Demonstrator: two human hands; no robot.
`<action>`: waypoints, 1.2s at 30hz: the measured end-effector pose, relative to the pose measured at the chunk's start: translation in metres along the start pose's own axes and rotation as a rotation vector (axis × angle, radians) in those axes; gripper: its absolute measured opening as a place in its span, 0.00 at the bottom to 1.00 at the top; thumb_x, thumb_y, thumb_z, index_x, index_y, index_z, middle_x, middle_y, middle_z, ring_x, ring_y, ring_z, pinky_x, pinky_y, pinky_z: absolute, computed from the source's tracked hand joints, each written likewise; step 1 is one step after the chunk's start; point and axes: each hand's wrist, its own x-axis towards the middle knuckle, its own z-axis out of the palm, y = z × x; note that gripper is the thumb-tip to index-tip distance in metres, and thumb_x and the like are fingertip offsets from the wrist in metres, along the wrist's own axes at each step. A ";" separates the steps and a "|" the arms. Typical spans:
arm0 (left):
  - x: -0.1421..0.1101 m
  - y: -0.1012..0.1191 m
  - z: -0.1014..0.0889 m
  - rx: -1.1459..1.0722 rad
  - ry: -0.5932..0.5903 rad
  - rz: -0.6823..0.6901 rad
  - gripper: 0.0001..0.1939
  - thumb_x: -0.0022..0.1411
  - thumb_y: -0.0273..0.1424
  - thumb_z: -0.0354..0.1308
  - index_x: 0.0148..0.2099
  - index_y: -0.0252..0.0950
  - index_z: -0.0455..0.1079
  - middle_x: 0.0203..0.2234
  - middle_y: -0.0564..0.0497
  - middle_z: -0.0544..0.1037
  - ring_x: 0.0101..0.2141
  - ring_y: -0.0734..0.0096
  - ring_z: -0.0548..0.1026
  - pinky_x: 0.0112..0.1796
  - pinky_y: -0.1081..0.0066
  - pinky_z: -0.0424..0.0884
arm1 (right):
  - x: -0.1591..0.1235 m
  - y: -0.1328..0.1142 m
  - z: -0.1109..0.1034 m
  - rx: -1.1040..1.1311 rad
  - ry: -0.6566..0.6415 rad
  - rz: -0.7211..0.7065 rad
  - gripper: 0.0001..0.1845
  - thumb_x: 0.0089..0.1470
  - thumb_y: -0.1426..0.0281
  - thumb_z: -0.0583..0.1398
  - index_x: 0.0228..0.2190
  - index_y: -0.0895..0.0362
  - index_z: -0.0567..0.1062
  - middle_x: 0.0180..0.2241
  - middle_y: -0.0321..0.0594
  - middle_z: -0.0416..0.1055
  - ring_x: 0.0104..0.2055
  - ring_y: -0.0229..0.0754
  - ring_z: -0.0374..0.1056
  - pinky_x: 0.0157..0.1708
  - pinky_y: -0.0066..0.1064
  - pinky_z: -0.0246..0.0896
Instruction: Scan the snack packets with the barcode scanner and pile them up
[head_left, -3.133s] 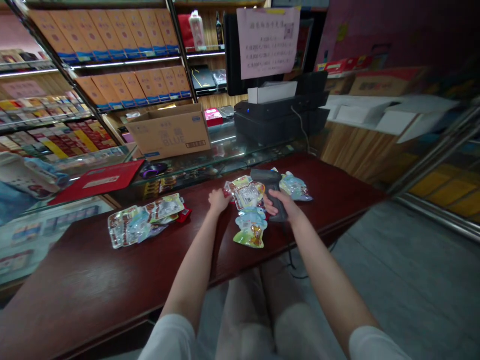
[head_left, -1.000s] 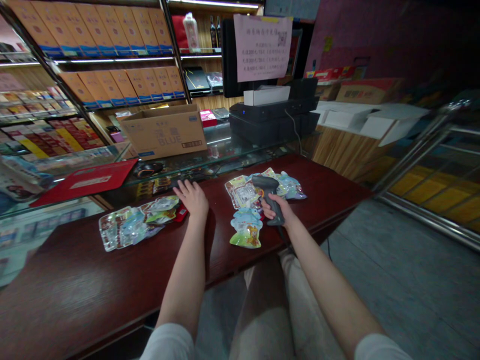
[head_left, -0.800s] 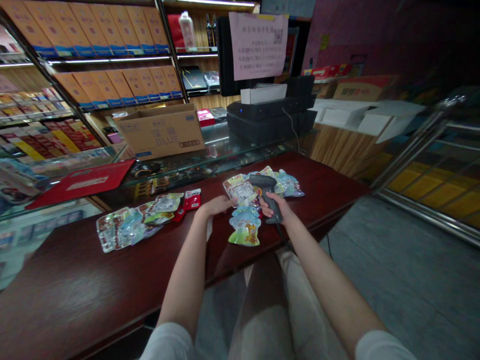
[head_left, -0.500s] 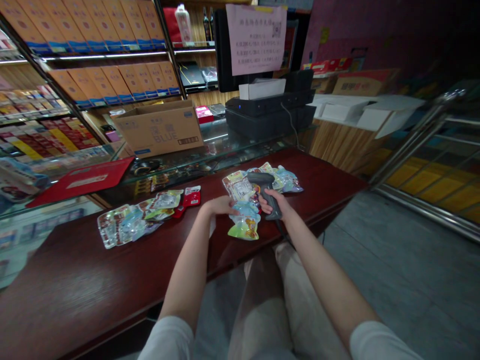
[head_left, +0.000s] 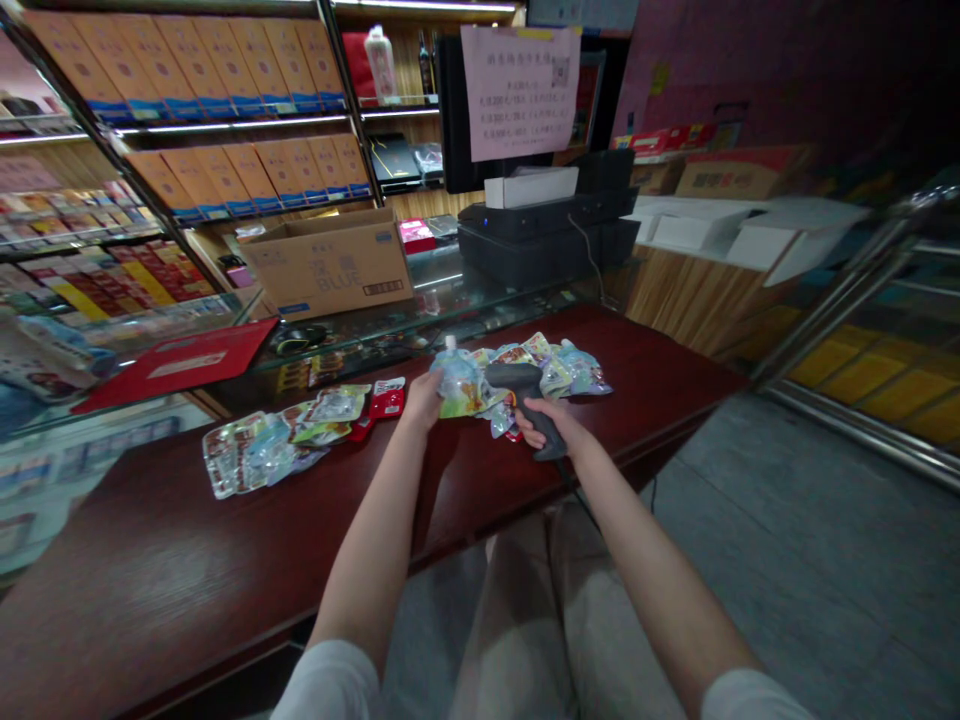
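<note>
Over the middle of a dark reddish table [head_left: 187, 575], the person's left hand [head_left: 422, 402] grips the left edge of a shiny blue-and-green pouch [head_left: 460, 388], its white spout pointing up. Just to the pouch's right, the right hand [head_left: 561, 425] has its fingers wrapped around the handle of a dark grey handheld scanner [head_left: 516, 377], whose head faces left toward the pouch; whether they touch is unclear. Behind and right of the scanner lie more colourful packets [head_left: 576, 370], partly overlapping. Farther left, a second row of packets [head_left: 266, 450] spreads over the table, with a small red packet [head_left: 388, 398] at its right end, near the left hand. Beyond the table, an open cardboard box [head_left: 330, 265] stands on a glass counter [head_left: 442, 275].
</note>
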 end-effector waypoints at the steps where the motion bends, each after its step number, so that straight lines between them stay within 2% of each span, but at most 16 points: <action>1: 0.000 0.000 0.000 -0.032 0.031 -0.014 0.08 0.55 0.28 0.67 0.34 0.30 0.72 0.24 0.49 0.78 0.28 0.70 0.78 0.39 0.68 0.75 | -0.001 0.001 0.002 -0.014 -0.006 0.007 0.17 0.50 0.58 0.64 0.32 0.56 0.67 0.18 0.27 0.64 0.11 0.28 0.50 0.12 0.24 0.44; 4: 0.000 0.002 0.000 -0.095 0.070 -0.025 0.04 0.60 0.26 0.64 0.34 0.30 0.72 0.25 0.48 0.79 0.28 0.71 0.78 0.40 0.68 0.75 | -0.003 0.001 0.006 -0.053 -0.001 0.016 0.18 0.50 0.58 0.65 0.33 0.56 0.66 0.18 0.27 0.65 0.11 0.29 0.52 0.12 0.23 0.46; 7: 0.000 0.004 -0.001 -0.103 0.060 -0.011 0.04 0.62 0.27 0.62 0.36 0.30 0.73 0.27 0.48 0.80 0.29 0.71 0.78 0.41 0.68 0.75 | -0.004 0.002 0.009 -0.083 0.029 -0.001 0.18 0.50 0.58 0.66 0.33 0.57 0.67 0.17 0.27 0.65 0.11 0.29 0.53 0.12 0.23 0.46; 14: 0.005 0.000 -0.008 -0.010 -0.006 0.015 0.16 0.53 0.37 0.71 0.38 0.31 0.73 0.25 0.49 0.78 0.28 0.67 0.78 0.38 0.65 0.75 | -0.005 0.002 0.012 -0.088 0.032 0.008 0.18 0.49 0.59 0.66 0.33 0.56 0.67 0.17 0.26 0.65 0.11 0.29 0.54 0.11 0.23 0.48; 19: 0.008 -0.001 -0.008 0.025 0.007 0.038 0.15 0.55 0.37 0.68 0.40 0.31 0.74 0.28 0.47 0.80 0.33 0.64 0.80 0.39 0.64 0.75 | -0.006 0.002 0.011 -0.081 0.029 -0.006 0.17 0.50 0.60 0.66 0.33 0.56 0.66 0.17 0.26 0.65 0.11 0.29 0.54 0.12 0.22 0.46; 25: 0.006 0.000 -0.010 0.087 0.008 0.042 0.15 0.54 0.38 0.69 0.32 0.32 0.71 0.21 0.52 0.74 0.22 0.73 0.72 0.27 0.72 0.70 | -0.008 0.002 0.013 -0.087 0.015 0.004 0.18 0.50 0.59 0.66 0.34 0.56 0.65 0.18 0.26 0.65 0.11 0.29 0.54 0.12 0.23 0.45; 28: 0.006 0.003 -0.013 0.216 0.026 0.110 0.17 0.52 0.42 0.68 0.29 0.32 0.70 0.19 0.54 0.71 0.20 0.75 0.68 0.25 0.74 0.65 | -0.009 0.001 0.014 -0.067 0.012 -0.012 0.19 0.50 0.59 0.65 0.34 0.55 0.65 0.18 0.26 0.65 0.11 0.29 0.54 0.12 0.23 0.45; 31: 0.005 0.015 -0.025 0.414 0.066 0.257 0.19 0.54 0.45 0.63 0.27 0.32 0.70 0.18 0.54 0.70 0.20 0.75 0.66 0.25 0.74 0.62 | -0.008 0.000 0.013 -0.042 0.026 -0.049 0.18 0.50 0.59 0.65 0.33 0.54 0.63 0.18 0.26 0.65 0.11 0.29 0.53 0.12 0.23 0.45; 34: -0.002 0.039 -0.046 0.722 0.216 0.414 0.18 0.59 0.43 0.56 0.27 0.33 0.71 0.19 0.52 0.71 0.24 0.70 0.69 0.27 0.73 0.61 | -0.007 -0.001 0.011 -0.008 0.063 -0.082 0.19 0.49 0.59 0.65 0.31 0.54 0.62 0.18 0.26 0.65 0.11 0.29 0.53 0.12 0.23 0.45; 36: -0.011 0.059 -0.063 0.961 0.340 0.455 0.18 0.61 0.41 0.52 0.27 0.33 0.72 0.20 0.50 0.73 0.28 0.65 0.72 0.30 0.71 0.63 | -0.006 -0.002 0.010 0.013 0.071 -0.098 0.19 0.49 0.59 0.65 0.31 0.54 0.62 0.18 0.26 0.64 0.11 0.28 0.52 0.12 0.24 0.45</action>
